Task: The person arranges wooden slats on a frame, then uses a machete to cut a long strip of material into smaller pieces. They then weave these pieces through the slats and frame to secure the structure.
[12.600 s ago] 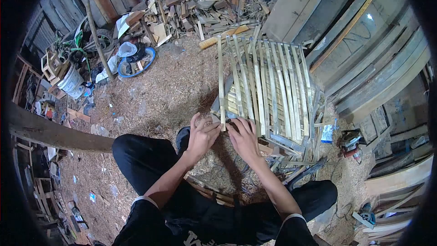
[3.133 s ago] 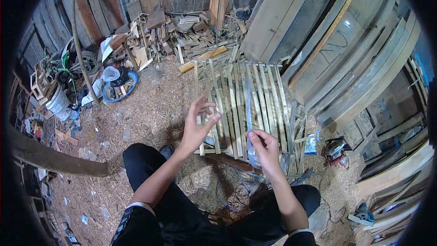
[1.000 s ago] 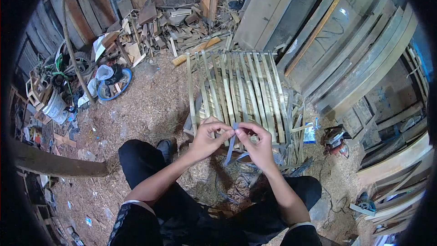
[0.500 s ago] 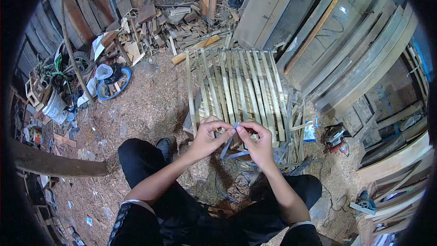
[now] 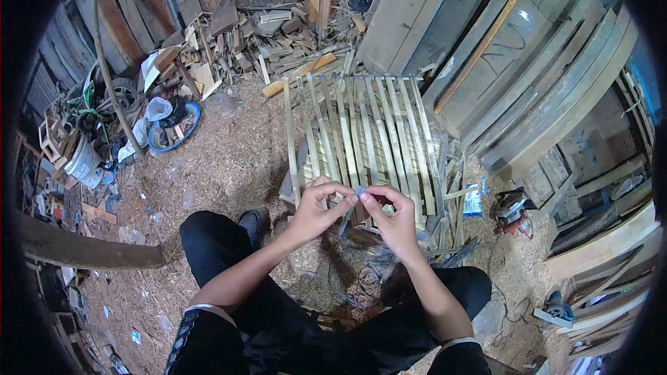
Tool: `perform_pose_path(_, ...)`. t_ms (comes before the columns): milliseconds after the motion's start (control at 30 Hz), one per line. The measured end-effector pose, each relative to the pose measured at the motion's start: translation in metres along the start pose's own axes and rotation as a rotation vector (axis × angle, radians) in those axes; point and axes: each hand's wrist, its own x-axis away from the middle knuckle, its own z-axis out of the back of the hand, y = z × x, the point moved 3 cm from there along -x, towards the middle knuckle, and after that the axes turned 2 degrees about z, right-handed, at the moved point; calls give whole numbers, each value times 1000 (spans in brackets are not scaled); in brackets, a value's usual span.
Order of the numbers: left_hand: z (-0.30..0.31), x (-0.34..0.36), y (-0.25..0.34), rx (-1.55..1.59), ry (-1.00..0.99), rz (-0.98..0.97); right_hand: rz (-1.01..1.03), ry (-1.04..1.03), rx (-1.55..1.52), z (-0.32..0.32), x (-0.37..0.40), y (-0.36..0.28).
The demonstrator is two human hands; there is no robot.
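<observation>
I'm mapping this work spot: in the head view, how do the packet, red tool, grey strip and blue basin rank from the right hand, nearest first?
From the right hand:
1. Grey strip, at its fingertips
2. Packet, on the right
3. Red tool, farther right
4. Blue basin, far left

Blue-rimmed basin beside a pole — perhaps holding scraps.

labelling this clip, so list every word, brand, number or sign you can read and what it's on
No text is readable.
Blue-and-white packet: any print too small.
White bucket: any lettering too blurred.
Leaning panel: dark curved marks, no clear letters.
</observation>
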Motion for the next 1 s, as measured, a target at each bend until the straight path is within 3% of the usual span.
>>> perform_pose_path(333, 1, 1, 1, 75, -26, 132, -22, 5, -26, -2, -1, 1)
perform_pose_path(433, 1, -1, 4, 20, -11, 36, -20, -28, 13, -1, -1, 3)
perform_pose_path(567, 1, -2, 5, 57, -13, 43, -37, 25, -76, -2, -2, 2)
perform_pose_path(1000, 9, -4, 9, 51, 10, 96, -26, -12, 35, 7, -3, 2)
